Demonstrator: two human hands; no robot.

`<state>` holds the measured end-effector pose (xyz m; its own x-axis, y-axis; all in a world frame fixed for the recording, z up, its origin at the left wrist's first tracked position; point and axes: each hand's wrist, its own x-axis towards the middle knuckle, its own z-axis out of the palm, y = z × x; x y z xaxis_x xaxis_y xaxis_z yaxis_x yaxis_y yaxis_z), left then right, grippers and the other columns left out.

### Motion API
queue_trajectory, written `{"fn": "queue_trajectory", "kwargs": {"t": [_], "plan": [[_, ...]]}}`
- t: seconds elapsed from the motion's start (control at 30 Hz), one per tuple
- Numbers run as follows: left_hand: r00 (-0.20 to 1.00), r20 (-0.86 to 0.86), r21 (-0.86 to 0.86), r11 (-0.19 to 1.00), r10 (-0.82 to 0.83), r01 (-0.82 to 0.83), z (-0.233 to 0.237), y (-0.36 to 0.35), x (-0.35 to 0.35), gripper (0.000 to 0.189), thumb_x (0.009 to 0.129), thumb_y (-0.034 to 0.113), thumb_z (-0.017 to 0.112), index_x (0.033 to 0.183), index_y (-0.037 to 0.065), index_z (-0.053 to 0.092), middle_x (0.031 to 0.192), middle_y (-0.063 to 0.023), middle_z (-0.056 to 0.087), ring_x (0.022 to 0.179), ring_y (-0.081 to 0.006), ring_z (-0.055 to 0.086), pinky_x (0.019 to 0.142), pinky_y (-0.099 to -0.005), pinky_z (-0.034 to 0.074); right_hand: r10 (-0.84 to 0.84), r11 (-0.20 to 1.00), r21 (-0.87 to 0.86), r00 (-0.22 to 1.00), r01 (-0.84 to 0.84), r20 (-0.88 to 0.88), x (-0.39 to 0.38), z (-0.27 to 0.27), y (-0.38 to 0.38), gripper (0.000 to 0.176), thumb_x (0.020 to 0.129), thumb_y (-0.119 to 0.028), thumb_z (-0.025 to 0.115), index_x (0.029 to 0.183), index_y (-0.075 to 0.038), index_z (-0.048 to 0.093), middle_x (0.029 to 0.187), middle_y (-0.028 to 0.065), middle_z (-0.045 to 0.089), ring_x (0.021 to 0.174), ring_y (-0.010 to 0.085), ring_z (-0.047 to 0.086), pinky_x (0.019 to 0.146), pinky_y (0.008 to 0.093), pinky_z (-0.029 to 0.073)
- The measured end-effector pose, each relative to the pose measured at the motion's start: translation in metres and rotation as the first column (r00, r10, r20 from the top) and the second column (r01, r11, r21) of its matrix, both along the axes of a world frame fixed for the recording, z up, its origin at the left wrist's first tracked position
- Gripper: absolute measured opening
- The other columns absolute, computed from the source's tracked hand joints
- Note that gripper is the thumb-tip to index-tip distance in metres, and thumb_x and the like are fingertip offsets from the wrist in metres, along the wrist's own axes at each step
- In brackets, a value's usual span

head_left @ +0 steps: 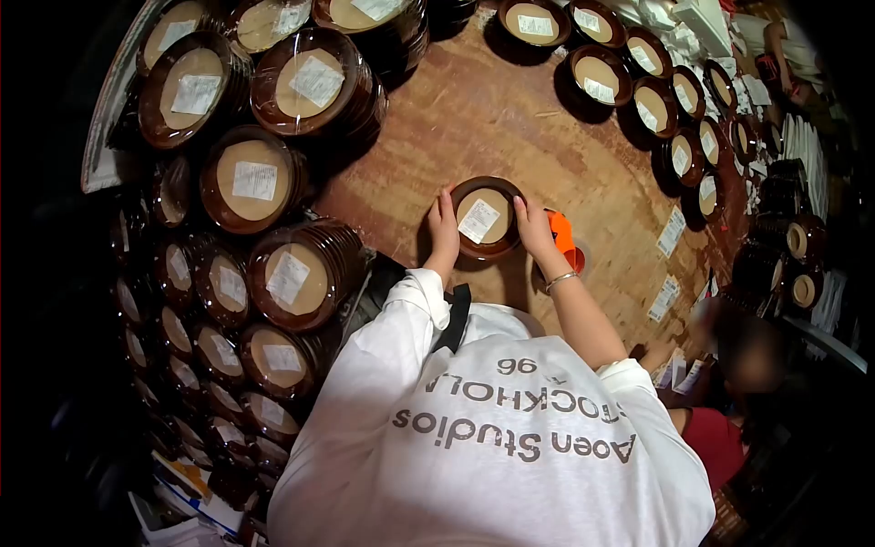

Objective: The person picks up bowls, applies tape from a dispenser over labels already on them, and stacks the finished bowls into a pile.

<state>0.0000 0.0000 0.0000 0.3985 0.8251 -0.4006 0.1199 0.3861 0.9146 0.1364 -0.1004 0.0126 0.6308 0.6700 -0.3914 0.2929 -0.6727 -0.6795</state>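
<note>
A round brown lidded container (488, 217) with a white label on its tan top sits on the brown table (510, 118). My left hand (444, 228) presses against its left side. Gripping the right side is my right hand (533, 228), which wears a thin bracelet at the wrist. Both hands hold the container between them. An orange tool (562, 232) lies on the table just right of my right hand, partly hidden by it.
Stacks of the same brown labelled containers (301, 273) crowd the left side. A curved row of single containers (638, 82) runs along the far right. Loose white labels (670, 232) lie at the right. Another person (738, 365) sits low at the right.
</note>
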Motion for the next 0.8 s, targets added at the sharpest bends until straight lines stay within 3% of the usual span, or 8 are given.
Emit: {"fn": "queue_trajectory", "kwargs": {"t": [0.1,0.2,0.37,0.5,0.57,0.7,0.77,0.8], "plan": [[0.998,-0.035,-0.067,0.997,-0.042,0.039,-0.002,0.008,-0.010,0.048,0.091,0.039,0.028,0.115,0.003,0.047,0.114,-0.0088,0.050,0.106,-0.0184,0.045,0.090,-0.0281,0.032,-0.015,0.999,0.032,0.993,0.019,-0.118,-0.009,-0.006,0.001,0.040,0.090,-0.032,0.037,0.099,0.005,0.049,0.086,0.0154,0.057,0.081,0.0226,0.051,0.076,0.0301,0.039],[0.942,0.314,-0.517,0.853,0.115,0.068,-0.010,0.015,-0.008,0.046,0.091,0.038,0.028,0.117,0.003,0.045,0.114,-0.0075,0.050,0.105,-0.0176,0.046,0.090,-0.0291,0.034,-0.050,0.995,0.073,0.974,0.067,-0.221,-0.003,-0.005,-0.004,0.040,0.089,-0.032,0.038,0.095,0.006,0.049,0.081,0.0145,0.055,0.077,0.0208,0.049,0.073,0.0299,0.039],[0.954,0.282,-0.516,0.855,0.105,0.058,-0.022,0.015,-0.010,0.041,0.092,0.031,0.026,0.117,0.004,0.044,0.114,-0.0069,0.049,0.103,-0.0183,0.047,0.088,-0.0300,0.036,-0.021,0.998,-0.062,0.989,0.012,-0.150,-0.002,-0.002,-0.002,0.041,0.089,-0.033,0.039,0.090,0.007,0.049,0.077,0.0142,0.053,0.074,0.0207,0.048,0.071,0.0304,0.039],[0.900,0.411,-0.579,0.804,0.144,0.135,-0.020,0.021,-0.013,0.036,0.092,0.027,0.032,0.116,0.003,0.045,0.112,-0.0070,0.050,0.100,-0.0170,0.049,0.086,-0.0288,0.038,-0.005,1.000,-0.025,0.993,0.002,-0.118,-0.004,-0.001,0.000,0.041,0.089,-0.034,0.039,0.088,0.007,0.048,0.077,0.0150,0.053,0.074,0.0210,0.048,0.071,0.0308,0.039],[0.888,0.431,-0.582,0.801,0.159,0.139,-0.018,0.021,-0.014,0.035,0.091,0.025,0.034,0.115,0.003,0.045,0.111,-0.0071,0.051,0.099,-0.0166,0.049,0.085,-0.0284,0.039,-0.037,0.998,-0.049,0.992,0.031,-0.120,-0.006,0.005,0.001,0.042,0.089,-0.031,0.037,0.092,0.009,0.048,0.083,0.0258,0.054,0.079,0.0340,0.052,0.073,0.0360,0.040],[0.868,0.433,-0.584,0.809,0.242,0.066,-0.018,0.017,-0.013,0.030,0.089,0.020,0.042,0.110,0.000,0.051,0.105,-0.0072,0.055,0.096,-0.0156,0.052,0.083,-0.0271,0.040,-0.014,0.991,-0.137,0.989,-0.006,-0.150,-0.004,0.003,0.002,0.042,0.088,-0.032,0.039,0.098,0.008,0.048,0.090,0.0242,0.055,0.085,0.0300,0.053,0.077,0.0338,0.040],[0.868,0.425,-0.559,0.829,0.257,0.028,-0.023,0.010,-0.016,0.034,0.090,0.026,0.038,0.112,0.001,0.047,0.110,-0.0082,0.052,0.100,-0.0166,0.049,0.086,-0.0287,0.038,-0.078,0.997,0.002,0.981,0.079,-0.177,-0.010,0.014,0.001,0.043,0.088,-0.032,0.042,0.106,0.007,0.045,0.100,0.0209,0.054,0.094,0.0260,0.051,0.083,0.0316,0.038],[0.848,0.401,-0.652,0.758,0.346,-0.001,-0.033,0.006,-0.018,0.036,0.089,0.028,0.039,0.113,0.002,0.047,0.110,-0.0080,0.052,0.102,-0.0167,0.048,0.088,-0.0290,0.036,-0.109,0.994,-0.007,0.972,0.110,-0.206,-0.011,0.024,0.001,0.044,0.087,-0.032,0.044,0.110,0.006,0.043,0.105,0.0172,0.053,0.098,0.0226,0.049,0.087,0.0298,0.035]]}}
